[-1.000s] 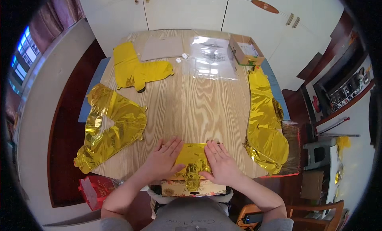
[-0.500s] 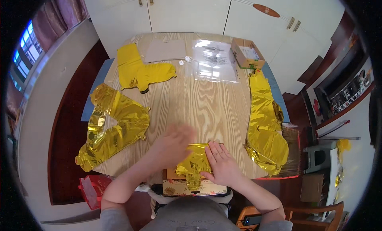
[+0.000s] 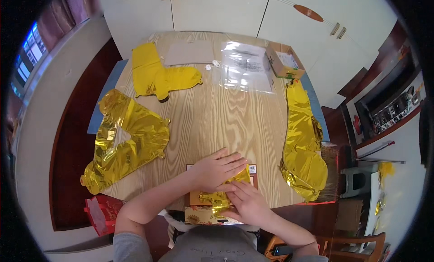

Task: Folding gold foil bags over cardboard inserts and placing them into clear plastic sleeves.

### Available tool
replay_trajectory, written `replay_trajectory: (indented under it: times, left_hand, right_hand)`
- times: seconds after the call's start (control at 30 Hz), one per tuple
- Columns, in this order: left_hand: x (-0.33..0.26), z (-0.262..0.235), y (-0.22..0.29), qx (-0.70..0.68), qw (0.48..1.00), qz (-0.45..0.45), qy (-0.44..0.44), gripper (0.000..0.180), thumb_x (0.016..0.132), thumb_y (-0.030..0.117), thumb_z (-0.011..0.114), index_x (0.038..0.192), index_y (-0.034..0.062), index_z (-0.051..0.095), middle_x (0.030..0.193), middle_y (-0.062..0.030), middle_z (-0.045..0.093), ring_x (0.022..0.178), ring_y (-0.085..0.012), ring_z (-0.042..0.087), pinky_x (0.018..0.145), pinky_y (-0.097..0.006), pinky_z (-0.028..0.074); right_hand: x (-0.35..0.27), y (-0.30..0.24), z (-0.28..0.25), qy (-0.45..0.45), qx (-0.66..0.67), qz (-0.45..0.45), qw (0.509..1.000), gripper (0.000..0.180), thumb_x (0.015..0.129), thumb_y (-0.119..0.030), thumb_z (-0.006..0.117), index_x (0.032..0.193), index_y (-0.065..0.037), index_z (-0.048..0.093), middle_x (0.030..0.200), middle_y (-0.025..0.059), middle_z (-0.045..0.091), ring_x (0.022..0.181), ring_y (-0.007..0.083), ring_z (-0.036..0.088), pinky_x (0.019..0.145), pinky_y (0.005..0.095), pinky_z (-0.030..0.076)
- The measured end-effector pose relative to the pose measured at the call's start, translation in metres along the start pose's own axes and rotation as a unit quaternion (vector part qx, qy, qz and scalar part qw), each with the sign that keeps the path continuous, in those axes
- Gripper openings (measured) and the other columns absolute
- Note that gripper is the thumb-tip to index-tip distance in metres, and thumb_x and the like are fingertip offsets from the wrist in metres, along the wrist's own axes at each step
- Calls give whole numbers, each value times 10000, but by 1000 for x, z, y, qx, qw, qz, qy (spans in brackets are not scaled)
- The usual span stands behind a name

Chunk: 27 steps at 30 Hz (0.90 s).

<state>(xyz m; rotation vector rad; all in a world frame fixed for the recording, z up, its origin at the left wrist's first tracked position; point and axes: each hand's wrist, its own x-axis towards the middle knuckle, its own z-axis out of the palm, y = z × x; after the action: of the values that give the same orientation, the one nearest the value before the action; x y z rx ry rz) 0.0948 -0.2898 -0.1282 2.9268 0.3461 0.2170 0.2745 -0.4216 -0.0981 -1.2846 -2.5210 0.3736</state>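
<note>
The left hand (image 3: 214, 172) is lying flat, unclenched, on a crinkled gold foil piece (image 3: 219, 201); the right hand (image 3: 248, 203) is resting unclenched on its right side. The foil is lying on a brown rectangular floral-edged package (image 3: 199, 216) at the wood-grained tabletop (image 3: 205, 117) edge.

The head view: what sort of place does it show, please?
Probably a room in a home, though the exact room is unclear. White cupboard doors stand behind a wood-grain table, and a curtain hangs at the left.
</note>
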Motion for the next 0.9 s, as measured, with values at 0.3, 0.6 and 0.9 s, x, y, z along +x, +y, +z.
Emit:
replay_trajectory:
  times: [0.3, 0.6, 0.9]
  left_hand:
    - [-2, 3, -4, -18, 1000, 12, 16, 778, 925, 628, 417, 1482, 89, 351, 1549, -89, 335, 1440, -267, 290, 1167, -522, 189]
    - [-3, 5, -7, -23, 999, 17, 35, 714, 950, 572, 412, 1460, 74, 381, 1537, -90, 353, 1432, -266, 308, 1152, -527, 218]
    - [-5, 7, -8, -39, 996, 31, 81, 637, 984, 524, 378, 1409, 56, 457, 1504, -105, 406, 1399, -269, 372, 1134, -523, 259]
  right_hand:
    - [12, -1, 10, 65, 47, 49, 996, 518, 764, -379, 747, 1108, -19, 606, 1219, 115, 580, 1118, 305, 535, 946, 419, 435]
    - [21, 8, 13, 145, -14, 37, 989, 256, 748, -206, 751, 917, -38, 657, 988, 47, 652, 921, 238, 601, 805, 366, 470]
    - [24, 12, 3, 160, -198, -159, 954, 168, 760, -139, 606, 920, -97, 632, 876, 20, 613, 783, 148, 598, 701, 301, 466]
